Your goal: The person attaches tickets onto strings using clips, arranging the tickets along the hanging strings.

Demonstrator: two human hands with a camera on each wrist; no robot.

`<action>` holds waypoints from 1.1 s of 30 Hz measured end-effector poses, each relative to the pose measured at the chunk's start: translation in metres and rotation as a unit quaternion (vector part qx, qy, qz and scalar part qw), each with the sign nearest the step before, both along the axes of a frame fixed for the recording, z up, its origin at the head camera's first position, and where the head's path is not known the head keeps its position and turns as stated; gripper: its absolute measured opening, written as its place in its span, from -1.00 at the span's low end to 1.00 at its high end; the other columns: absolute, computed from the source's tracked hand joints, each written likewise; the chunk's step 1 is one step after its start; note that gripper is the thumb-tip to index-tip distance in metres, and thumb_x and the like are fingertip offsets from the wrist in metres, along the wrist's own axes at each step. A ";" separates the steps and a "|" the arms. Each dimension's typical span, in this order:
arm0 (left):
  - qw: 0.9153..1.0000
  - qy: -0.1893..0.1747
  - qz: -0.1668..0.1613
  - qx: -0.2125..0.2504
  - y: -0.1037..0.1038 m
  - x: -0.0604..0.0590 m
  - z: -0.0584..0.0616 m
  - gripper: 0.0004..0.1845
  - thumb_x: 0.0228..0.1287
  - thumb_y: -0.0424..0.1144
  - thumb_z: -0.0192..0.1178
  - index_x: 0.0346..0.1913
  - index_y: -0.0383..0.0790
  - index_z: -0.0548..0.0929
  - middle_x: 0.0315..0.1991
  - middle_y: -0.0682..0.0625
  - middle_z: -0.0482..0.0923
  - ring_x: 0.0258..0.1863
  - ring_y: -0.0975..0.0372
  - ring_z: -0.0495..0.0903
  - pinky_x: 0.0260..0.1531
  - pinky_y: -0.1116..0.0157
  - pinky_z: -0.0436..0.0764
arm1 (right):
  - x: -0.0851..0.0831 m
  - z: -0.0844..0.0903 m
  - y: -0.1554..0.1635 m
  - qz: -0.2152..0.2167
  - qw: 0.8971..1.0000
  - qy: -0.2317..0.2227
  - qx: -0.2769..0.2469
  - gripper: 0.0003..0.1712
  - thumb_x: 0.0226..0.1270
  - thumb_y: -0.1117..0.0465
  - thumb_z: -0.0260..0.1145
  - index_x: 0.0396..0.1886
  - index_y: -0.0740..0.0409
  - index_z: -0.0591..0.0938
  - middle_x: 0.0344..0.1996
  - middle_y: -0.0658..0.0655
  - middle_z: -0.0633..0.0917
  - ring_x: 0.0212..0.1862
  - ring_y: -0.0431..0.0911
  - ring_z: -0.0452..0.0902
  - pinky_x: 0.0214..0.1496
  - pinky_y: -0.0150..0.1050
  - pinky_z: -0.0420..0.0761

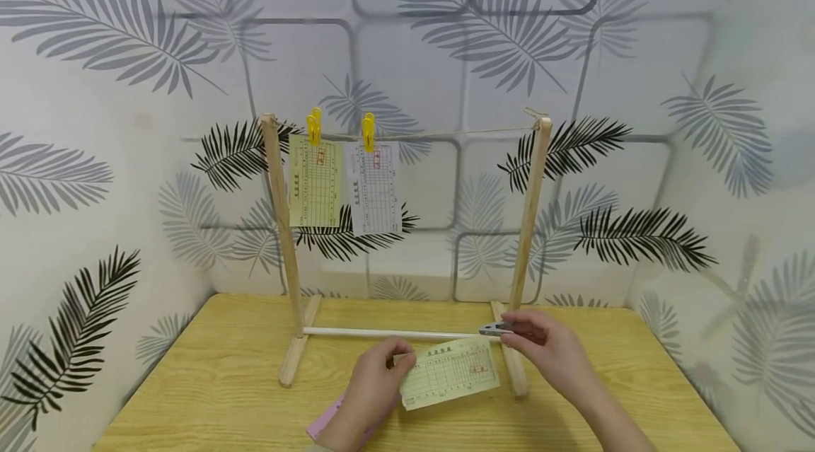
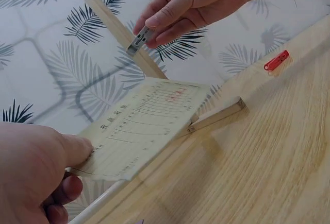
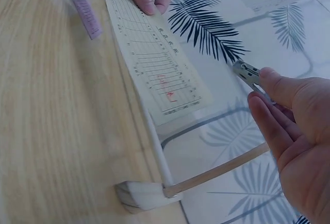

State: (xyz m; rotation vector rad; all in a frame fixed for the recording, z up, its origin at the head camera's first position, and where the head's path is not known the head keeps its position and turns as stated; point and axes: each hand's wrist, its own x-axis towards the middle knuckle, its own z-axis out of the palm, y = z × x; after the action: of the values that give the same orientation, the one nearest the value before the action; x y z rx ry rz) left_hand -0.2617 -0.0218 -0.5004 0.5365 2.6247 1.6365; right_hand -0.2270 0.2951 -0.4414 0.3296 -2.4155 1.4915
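My left hand (image 1: 372,385) pinches the left end of a pale yellow printed form (image 1: 452,375) between thumb and fingers. The form has a ruled table and a red stamp, and is held tilted above the table. To its right, my right hand (image 1: 552,351) pinches a grey clothespin (image 1: 493,329) by one end. In the right wrist view the clothespin (image 3: 249,75) points toward the form (image 3: 154,54) but stands apart from it. A pink-purple paper slip (image 1: 325,420) lies on the table, partly hidden by the left forearm.
A wooden frame with a left post (image 1: 284,240), right post (image 1: 530,218) and white crossbar (image 1: 395,332) carries a string (image 1: 446,134). Yellow clothespins (image 1: 368,132) hold a yellow form (image 1: 321,187) and a white form (image 1: 377,190) there. A red clothespin (image 2: 277,61) lies on the table.
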 end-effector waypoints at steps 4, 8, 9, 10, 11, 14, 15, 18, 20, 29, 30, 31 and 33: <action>0.999 -0.013 0.012 0.050 -0.002 -0.002 0.003 -0.92 0.67 -0.19 0.30 0.03 -0.07 0.73 -0.19 0.06 0.60 -0.43 0.33 0.42 -0.54 0.48 0.45 | -0.001 0.014 0.003 -0.008 0.999 0.022 0.025 -0.66 0.50 0.32 0.53 0.21 0.19 0.77 0.04 0.13 0.77 0.00 -0.16 0.79 0.02 -0.28 0.78; 0.996 0.000 0.041 0.076 -0.002 -0.003 0.007 -0.86 0.66 -0.15 0.30 0.07 -0.11 0.73 -0.19 0.07 0.62 -0.34 0.27 0.43 -0.44 0.48 0.45 | -0.003 0.031 0.007 -0.001 0.999 0.039 0.029 -0.61 0.52 0.34 0.51 0.27 0.23 0.73 0.07 0.18 0.77 0.04 -0.12 0.80 0.03 -0.32 0.77; 0.996 0.007 0.050 0.078 -0.002 -0.004 0.008 -0.85 0.66 -0.15 0.31 0.08 -0.12 0.73 -0.21 0.07 0.62 -0.30 0.25 0.42 -0.40 0.47 0.44 | -0.003 0.036 0.008 0.002 0.999 0.042 0.027 -0.60 0.52 0.34 0.50 0.29 0.25 0.72 0.07 0.20 0.77 0.04 -0.11 0.80 0.03 -0.32 0.77; 0.995 0.003 0.053 0.090 -0.002 -0.004 0.010 -0.83 0.65 -0.15 0.31 0.09 -0.14 0.73 -0.22 0.07 0.61 -0.31 0.24 0.42 -0.42 0.47 0.43 | -0.004 0.041 0.008 0.004 0.999 0.043 0.024 -0.58 0.52 0.35 0.50 0.30 0.27 0.71 0.07 0.22 0.78 0.05 -0.10 0.80 0.04 -0.32 0.77; 0.993 0.002 0.057 0.100 -0.002 -0.004 0.011 -0.83 0.65 -0.15 0.32 0.09 -0.15 0.73 -0.25 0.06 0.60 -0.34 0.22 0.41 -0.45 0.47 0.41 | -0.004 0.046 0.009 0.006 0.999 0.043 0.022 -0.57 0.53 0.35 0.50 0.32 0.28 0.69 0.08 0.23 0.79 0.05 -0.10 0.80 0.04 -0.32 0.77; 0.990 -0.005 0.064 0.122 -0.001 -0.005 0.016 -0.81 0.64 -0.15 0.33 0.09 -0.16 0.73 -0.31 0.06 0.55 -0.37 0.24 0.39 -0.48 0.48 0.37 | -0.004 0.060 0.011 0.004 0.999 0.043 0.021 -0.58 0.54 0.32 0.50 0.32 0.26 0.70 0.08 0.22 0.80 0.05 -0.14 0.80 0.04 -0.32 0.77; 0.990 -0.005 0.064 0.127 -0.001 -0.005 0.017 -0.81 0.64 -0.15 0.33 0.10 -0.18 0.72 -0.31 0.06 0.54 -0.37 0.25 0.38 -0.47 0.48 0.37 | -0.004 0.065 0.011 0.002 0.999 0.045 0.023 -0.59 0.55 0.31 0.50 0.31 0.25 0.70 0.08 0.22 0.80 0.04 -0.15 0.80 0.04 -0.32 0.77; 0.987 -0.010 0.063 0.146 0.000 -0.005 0.022 -0.81 0.64 -0.15 0.33 0.09 -0.18 0.72 -0.32 0.05 0.56 -0.39 0.26 0.36 -0.45 0.47 0.38 | -0.005 0.077 0.014 -0.001 0.998 0.052 0.037 -0.60 0.56 0.27 0.50 0.30 0.25 0.72 0.07 0.21 0.81 0.01 -0.15 0.80 0.02 -0.32 0.77; 0.984 -0.013 0.060 0.166 0.001 -0.004 0.025 -0.81 0.63 -0.17 0.34 0.09 -0.21 0.71 -0.29 0.02 0.63 -0.37 0.26 0.39 -0.41 0.45 0.43 | -0.005 0.085 0.015 -0.005 0.997 0.060 0.054 -0.60 0.58 0.26 0.49 0.31 0.26 0.72 0.06 0.21 0.81 0.01 -0.15 0.80 0.01 -0.34 0.76; 0.972 -0.025 0.072 0.224 0.008 -0.002 0.034 -0.84 0.62 -0.26 0.34 0.07 -0.28 0.70 -0.19 -0.05 0.74 -0.26 0.21 0.57 -0.24 0.36 0.61 | -0.005 0.128 0.016 -0.012 0.989 0.089 0.115 -0.58 0.63 0.23 0.45 0.36 0.24 0.70 0.09 0.19 0.81 0.05 -0.08 0.78 0.03 -0.45 0.70; 0.971 -0.025 0.073 0.228 0.009 -0.002 0.034 -0.84 0.62 -0.26 0.34 0.07 -0.28 0.70 -0.21 -0.05 0.73 -0.26 0.20 0.57 -0.24 0.36 0.61 | -0.004 0.133 0.015 -0.012 0.988 0.093 0.119 -0.58 0.63 0.22 0.44 0.37 0.23 0.69 0.10 0.19 0.80 0.07 -0.04 0.78 0.03 -0.45 0.69; 0.970 -0.026 0.073 0.232 0.009 -0.002 0.035 -0.84 0.62 -0.26 0.34 0.07 -0.28 0.69 -0.22 -0.05 0.72 -0.25 0.19 0.58 -0.24 0.36 0.61 | -0.004 0.140 0.015 -0.015 0.988 0.097 0.123 -0.57 0.64 0.20 0.44 0.38 0.21 0.69 0.11 0.18 0.79 0.08 0.00 0.78 0.03 -0.46 0.69; 0.967 -0.026 0.071 0.245 0.011 -0.002 0.036 -0.83 0.62 -0.26 0.34 0.07 -0.29 0.69 -0.23 -0.06 0.70 -0.25 0.18 0.59 -0.24 0.37 0.61 | -0.005 0.152 0.013 -0.018 0.987 0.098 0.124 -0.57 0.65 0.17 0.44 0.38 0.20 0.67 0.13 0.19 0.78 0.11 0.05 0.77 0.04 -0.48 0.67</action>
State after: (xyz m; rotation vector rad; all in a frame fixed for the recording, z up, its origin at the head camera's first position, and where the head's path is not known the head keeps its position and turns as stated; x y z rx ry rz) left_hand -0.2638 -0.0112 -0.4644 0.3011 2.2584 2.3240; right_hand -0.2322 0.3082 -0.2898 0.4608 -2.4331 1.0865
